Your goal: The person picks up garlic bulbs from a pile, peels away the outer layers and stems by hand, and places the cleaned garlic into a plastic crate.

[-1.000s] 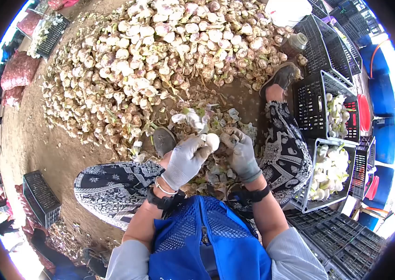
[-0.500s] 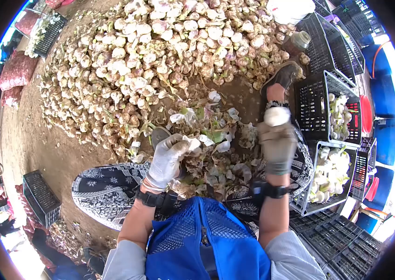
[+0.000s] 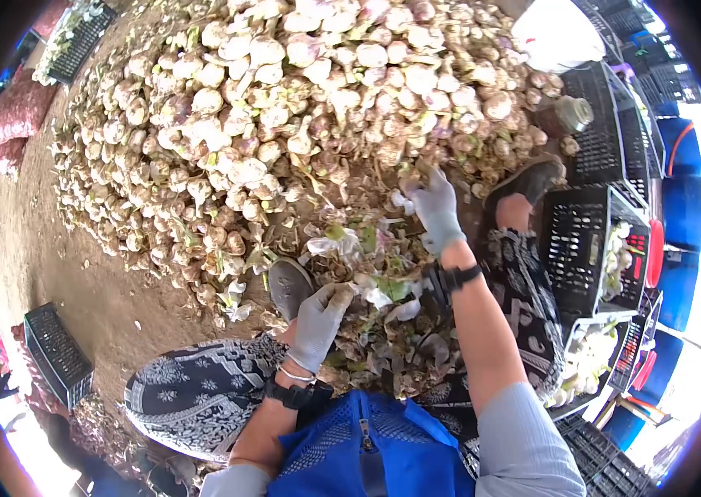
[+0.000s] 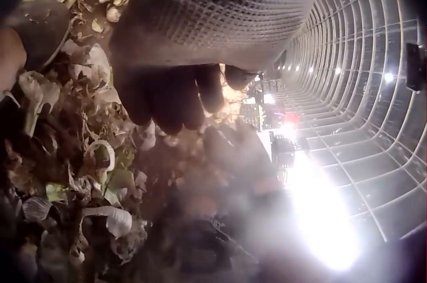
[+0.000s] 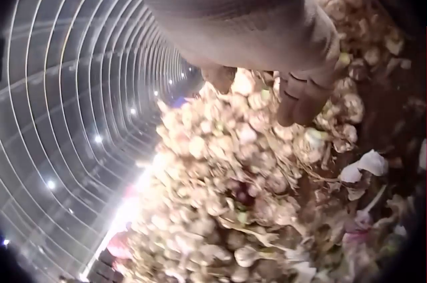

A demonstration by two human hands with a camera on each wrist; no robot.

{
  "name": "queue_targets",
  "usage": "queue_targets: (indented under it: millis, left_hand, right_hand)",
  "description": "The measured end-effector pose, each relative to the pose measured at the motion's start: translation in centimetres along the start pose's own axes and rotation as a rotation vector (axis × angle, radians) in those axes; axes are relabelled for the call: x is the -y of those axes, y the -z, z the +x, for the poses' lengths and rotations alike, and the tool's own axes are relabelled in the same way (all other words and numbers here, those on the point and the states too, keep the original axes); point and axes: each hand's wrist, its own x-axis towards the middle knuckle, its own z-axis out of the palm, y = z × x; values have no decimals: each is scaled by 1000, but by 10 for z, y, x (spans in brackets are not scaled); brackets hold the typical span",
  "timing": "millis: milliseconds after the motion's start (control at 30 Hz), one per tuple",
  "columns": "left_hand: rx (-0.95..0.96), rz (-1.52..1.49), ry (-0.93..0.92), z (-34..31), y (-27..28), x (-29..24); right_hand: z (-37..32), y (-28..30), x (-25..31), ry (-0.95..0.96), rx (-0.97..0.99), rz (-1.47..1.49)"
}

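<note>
1. From where I watch, the relation that I judge counts most is this: the garlic pile [image 3: 296,141] lies just ahead of the right hand [image 3: 438,209], which is the nearer hand, at the pile's near edge.
2. The right hand's fingers look loosely extended, with garlic visible past the gap between them in the wrist view; I can't tell whether a fingertip touches any.
3. Close by those fingertips in that view I make out one pale-ended bulb [image 5: 310,144] at the pile's edge. The heads are roundish with stalks at mixed angles, so I read no common long axis.
4. The left hand [image 3: 320,327] sits farther back, on the person's side of the pile, fingers bent; I can't tell whether they pinch anything.
5. Loose peelings [image 3: 383,335] litter the ground before the pile, beside the left fingertips.
6. The right shoe [image 3: 532,178] flanks the pile's near right edge; I judge it the likeliest snag for a sideways sweep.
7. Right of the pile stand a jar [image 3: 572,113] and a black crate [image 3: 572,232].
</note>
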Motion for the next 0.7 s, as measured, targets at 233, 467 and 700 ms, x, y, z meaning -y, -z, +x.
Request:
queue_targets:
  millis: [233, 467, 700]
  left_hand:
    - [-20, -41, -63, 17, 7, 13]
    - [-170, 136, -462, 12, 4, 6]
    - [-180, 393, -616, -22, 2, -20]
  right_hand:
    - [41, -31, 6, -416, 314, 122]
    - [-91, 24, 82, -190, 666, 985]
    - [-154, 38, 99, -302, 404, 984]
